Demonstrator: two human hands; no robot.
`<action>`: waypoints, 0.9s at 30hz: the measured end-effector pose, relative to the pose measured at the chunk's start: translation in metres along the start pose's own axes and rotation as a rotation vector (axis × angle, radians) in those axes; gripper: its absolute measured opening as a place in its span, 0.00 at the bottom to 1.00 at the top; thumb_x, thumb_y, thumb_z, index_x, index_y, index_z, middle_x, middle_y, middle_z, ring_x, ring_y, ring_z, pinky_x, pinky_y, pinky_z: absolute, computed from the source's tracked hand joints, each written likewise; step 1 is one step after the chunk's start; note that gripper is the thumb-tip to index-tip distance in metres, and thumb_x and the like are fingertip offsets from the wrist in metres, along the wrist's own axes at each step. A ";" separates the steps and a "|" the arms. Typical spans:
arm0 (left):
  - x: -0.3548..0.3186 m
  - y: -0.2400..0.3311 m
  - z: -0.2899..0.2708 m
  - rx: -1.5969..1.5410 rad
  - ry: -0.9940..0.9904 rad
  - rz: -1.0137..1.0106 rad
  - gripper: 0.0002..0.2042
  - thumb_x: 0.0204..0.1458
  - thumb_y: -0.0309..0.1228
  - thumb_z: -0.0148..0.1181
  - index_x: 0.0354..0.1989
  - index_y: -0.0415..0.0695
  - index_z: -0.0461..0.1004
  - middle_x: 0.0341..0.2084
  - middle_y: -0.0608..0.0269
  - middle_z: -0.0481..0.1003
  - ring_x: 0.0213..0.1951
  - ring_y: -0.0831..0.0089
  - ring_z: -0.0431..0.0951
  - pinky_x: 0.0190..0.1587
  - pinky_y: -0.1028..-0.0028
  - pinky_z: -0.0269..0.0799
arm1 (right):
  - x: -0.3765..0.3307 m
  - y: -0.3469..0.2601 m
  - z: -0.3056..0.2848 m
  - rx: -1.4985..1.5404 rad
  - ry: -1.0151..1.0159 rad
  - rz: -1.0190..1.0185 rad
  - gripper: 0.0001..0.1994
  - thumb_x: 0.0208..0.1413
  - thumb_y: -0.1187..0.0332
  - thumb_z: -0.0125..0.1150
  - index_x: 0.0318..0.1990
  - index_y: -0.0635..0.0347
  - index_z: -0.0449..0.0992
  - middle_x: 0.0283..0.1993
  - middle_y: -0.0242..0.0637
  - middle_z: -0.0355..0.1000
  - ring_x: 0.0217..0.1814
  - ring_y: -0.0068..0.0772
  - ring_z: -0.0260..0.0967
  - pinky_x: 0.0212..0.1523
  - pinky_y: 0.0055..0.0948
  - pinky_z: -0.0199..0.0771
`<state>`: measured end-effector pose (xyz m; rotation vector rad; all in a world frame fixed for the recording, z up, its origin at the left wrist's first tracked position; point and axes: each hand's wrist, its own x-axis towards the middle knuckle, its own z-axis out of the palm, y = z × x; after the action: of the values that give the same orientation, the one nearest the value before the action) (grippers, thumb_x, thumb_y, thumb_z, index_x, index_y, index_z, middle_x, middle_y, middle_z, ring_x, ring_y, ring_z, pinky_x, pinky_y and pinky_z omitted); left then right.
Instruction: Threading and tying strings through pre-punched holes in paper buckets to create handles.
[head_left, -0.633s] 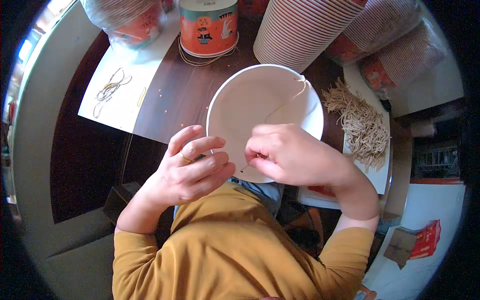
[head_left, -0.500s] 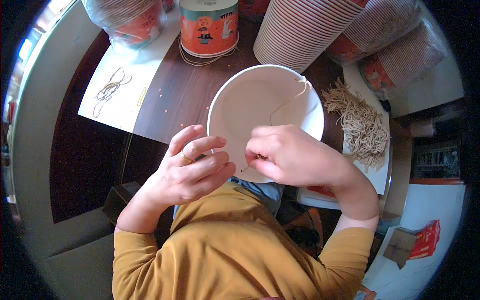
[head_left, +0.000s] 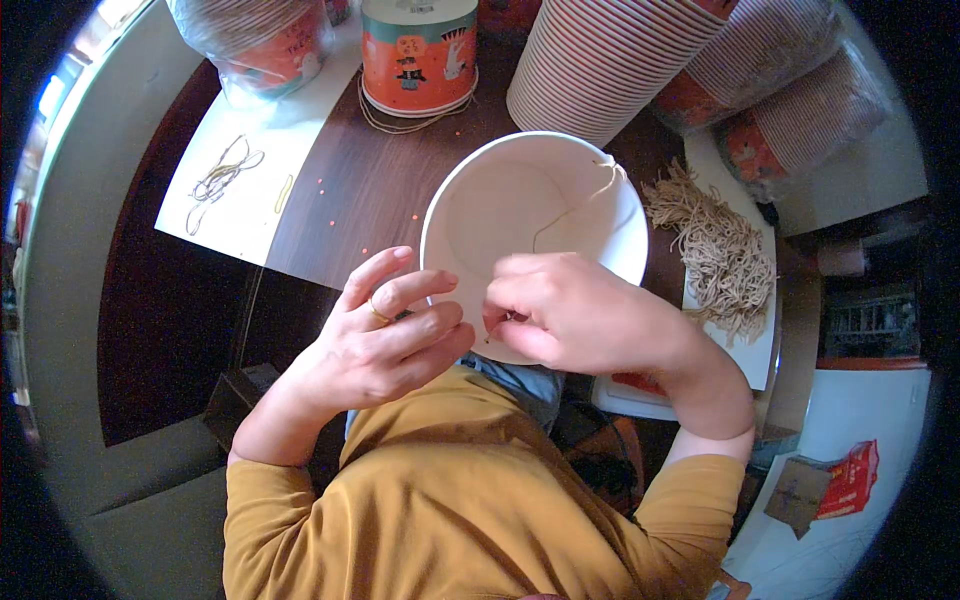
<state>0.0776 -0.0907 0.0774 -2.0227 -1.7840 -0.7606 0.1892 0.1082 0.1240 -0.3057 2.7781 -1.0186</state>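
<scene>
A white-lined paper bucket (head_left: 500,205) is tilted with its mouth toward me. My left hand (head_left: 395,335), a ring on one finger, is curled over its near left rim; its thumb is hidden. My right hand (head_left: 575,310) is closed in a pinch on a beige cord (head_left: 575,212), and a short end pokes out by the fingertips. From there the cord runs up through the inside of the bucket to a knot at the upper right rim.
A heap of cut cords (head_left: 715,255) lies on white board at the right. Behind the bucket stand a tall stack of buckets (head_left: 610,65) and an upside-down printed bucket (head_left: 420,60). Plastic-wrapped stacks (head_left: 800,110) sit at the far right; rubber bands (head_left: 222,175) lie at the left.
My right hand has shifted slightly left with the cord, and less of the cord end shows. The bucket and my left hand have moved very slightly to the right.
</scene>
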 end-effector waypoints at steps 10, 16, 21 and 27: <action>-0.001 -0.001 0.001 0.000 0.001 0.009 0.11 0.37 0.31 0.64 0.33 0.52 0.78 0.36 0.72 0.73 0.52 0.68 0.71 0.62 0.56 0.59 | -0.001 -0.001 -0.002 -0.009 0.012 0.030 0.06 0.50 0.69 0.54 0.29 0.63 0.73 0.32 0.45 0.70 0.38 0.50 0.71 0.40 0.43 0.72; -0.002 -0.001 0.001 0.012 -0.001 0.007 0.11 0.37 0.31 0.64 0.33 0.52 0.79 0.37 0.72 0.73 0.52 0.68 0.71 0.62 0.56 0.59 | -0.004 0.001 -0.001 -0.016 -0.005 0.048 0.06 0.49 0.70 0.54 0.28 0.62 0.73 0.32 0.45 0.70 0.37 0.49 0.71 0.40 0.43 0.72; -0.001 0.000 0.000 0.002 -0.017 0.007 0.11 0.36 0.31 0.64 0.33 0.52 0.79 0.37 0.72 0.73 0.52 0.68 0.71 0.61 0.56 0.60 | -0.006 0.004 -0.001 -0.073 -0.010 0.029 0.05 0.49 0.71 0.54 0.28 0.61 0.73 0.32 0.45 0.70 0.37 0.49 0.71 0.40 0.43 0.72; -0.003 -0.001 0.000 0.008 0.004 0.018 0.12 0.36 0.31 0.64 0.33 0.52 0.79 0.37 0.72 0.73 0.52 0.67 0.71 0.61 0.56 0.60 | -0.001 0.001 0.002 -0.103 0.006 -0.004 0.04 0.49 0.71 0.54 0.28 0.62 0.73 0.32 0.45 0.70 0.37 0.49 0.71 0.39 0.43 0.72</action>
<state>0.0764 -0.0928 0.0754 -2.0282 -1.7612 -0.7506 0.1902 0.1083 0.1221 -0.3222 2.8421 -0.8809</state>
